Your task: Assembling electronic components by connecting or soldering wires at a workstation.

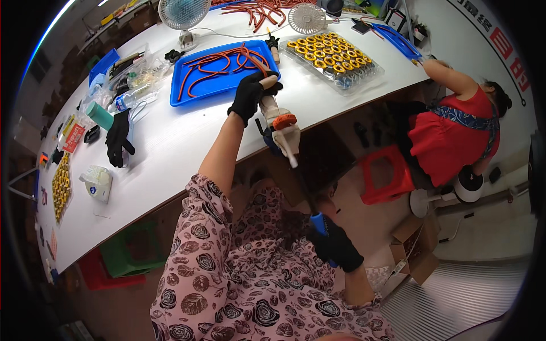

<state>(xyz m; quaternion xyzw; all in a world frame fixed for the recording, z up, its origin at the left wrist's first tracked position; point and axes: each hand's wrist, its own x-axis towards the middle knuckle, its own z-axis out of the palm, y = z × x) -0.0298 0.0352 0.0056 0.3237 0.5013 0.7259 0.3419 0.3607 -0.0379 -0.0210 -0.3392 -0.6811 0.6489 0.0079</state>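
My left hand [253, 94], in a black glove with bare fingertips, is closed at the table's front edge, beside the blue tray [177, 94]. A reddish-brown tube [257, 63] runs from the tray to its fingers; what exactly they grip is hidden. Just below that hand a beige fixture [287, 139] with an orange knob [284, 121] and a white tip sticks out past the edge. Low on the right, my black-gloved right hand [335, 247] is closed around a blue-handled tool [319, 224], whose dark shaft points up toward the fixture.
Right of the tray lies a clear pack of yellow-and-black rings [330, 54]. Fans [185, 12] and more tubes [256, 11] stand behind. At left are a black glove [118, 137] and teal cup [99, 116]. A person in red [455, 136] sits right, by a red stool [388, 176].
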